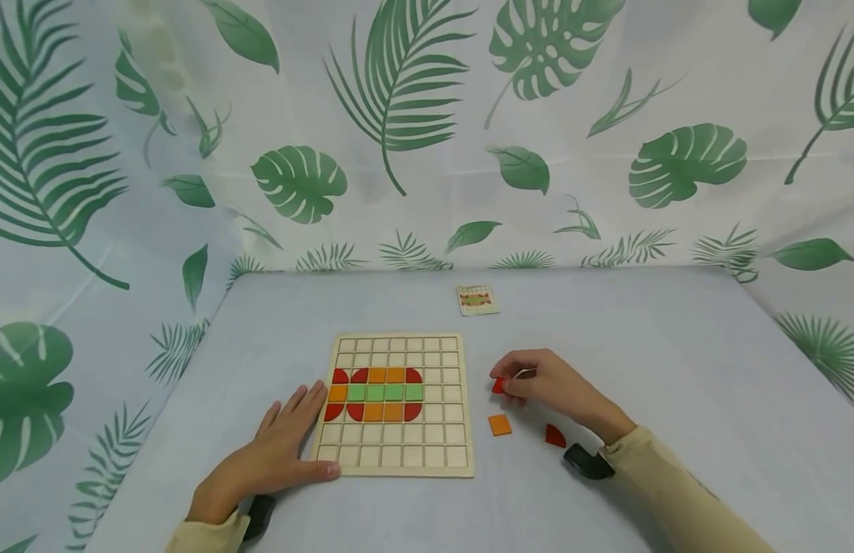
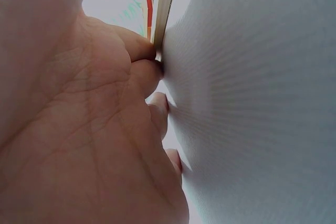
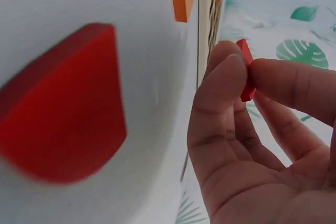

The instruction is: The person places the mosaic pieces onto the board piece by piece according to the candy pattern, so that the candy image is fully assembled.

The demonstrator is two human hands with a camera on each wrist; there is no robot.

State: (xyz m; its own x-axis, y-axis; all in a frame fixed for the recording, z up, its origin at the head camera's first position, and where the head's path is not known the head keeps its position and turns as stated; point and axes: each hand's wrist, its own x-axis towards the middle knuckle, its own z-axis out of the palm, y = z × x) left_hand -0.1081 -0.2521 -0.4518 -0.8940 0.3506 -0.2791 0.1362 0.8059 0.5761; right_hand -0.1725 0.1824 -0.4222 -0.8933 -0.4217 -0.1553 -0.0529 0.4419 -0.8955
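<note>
My right hand pinches a red quarter-circle tile between thumb and fingertips, just right of the wooden grid board. My left hand lies with straight, spread fingers along the board's left edge, its thumb at the front left corner. On the board, green square tiles form a middle row, with orange squares above and below and red quarter-circles at the corners. Below the right hand, a loose orange square tile and another red quarter-circle tile lie on the table.
A small pattern card printed with a similar tile design lies behind the board on the pale tablecloth. Behind the table hangs a white curtain with green leaf prints. Dark bands sit at the wrists.
</note>
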